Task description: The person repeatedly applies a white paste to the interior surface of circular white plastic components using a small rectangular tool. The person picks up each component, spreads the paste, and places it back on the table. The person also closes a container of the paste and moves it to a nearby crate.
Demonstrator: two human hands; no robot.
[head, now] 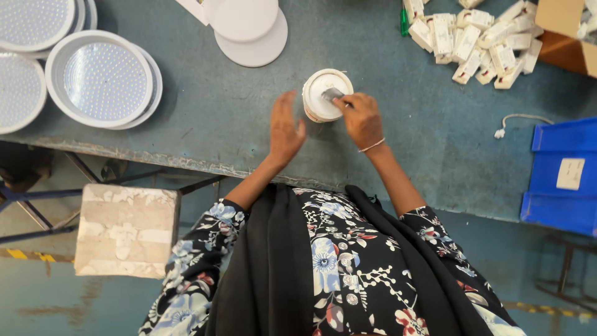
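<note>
From the head view I see my right hand (362,119) pinching a small grey part (331,94) against the top of the round white fitting (324,94) on the blue-grey table (211,106), left hand (285,129) open just beside, so I judge I'm seating it, needing steady pressure next.

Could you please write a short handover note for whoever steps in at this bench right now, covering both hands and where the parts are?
Right hand: fingers pinched on a small grey metal piece held on top of the small round white housing, which stands on the grey-blue table.
Left hand: open, empty, beside the housing, not touching it.
Around: round LED panels stacked far left, white discs at the top, a pile of small white driver boxes upper right, a blue bin at right.
Done: grey piece is at the housing.
Left: whether it is fixed cannot be told; check it.
</note>
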